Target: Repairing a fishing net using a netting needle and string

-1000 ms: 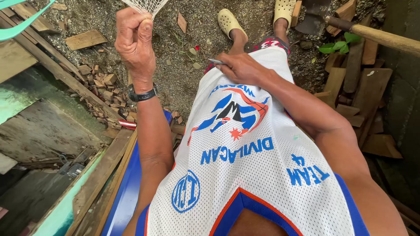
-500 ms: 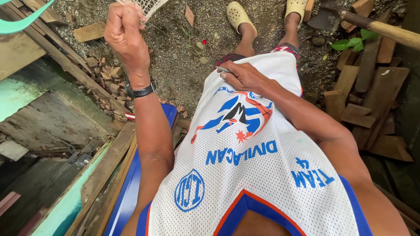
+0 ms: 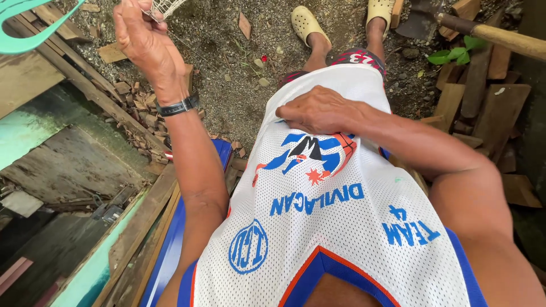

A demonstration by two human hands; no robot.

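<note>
Looking down from the head: the left hand (image 3: pixel 145 42) is going up high, fingers curled tight around a white net (image 3: pixel 165 7) at the top edge. Most of the net is running out of the picture. A black watch (image 3: pixel 177 106) is sitting on that wrist. The right hand (image 3: pixel 321 111) is lying on the white shirt (image 3: pixel 341 227) at the belly, fingers bent and pressing the cloth; I cannot tell if it is holding anything. Two yellow clogs (image 3: pixel 307 24) are standing on the gravel (image 3: pixel 227 68). Wood bits (image 3: pixel 483 96) are lying on the right, beside a shovel (image 3: pixel 455 23). A blue bench (image 3: pixel 170 250) is peeking out under the left arm, with planks (image 3: pixel 136 222) next to it. A green plastic piece (image 3: pixel 23 28) is poking in at the top left.
</note>
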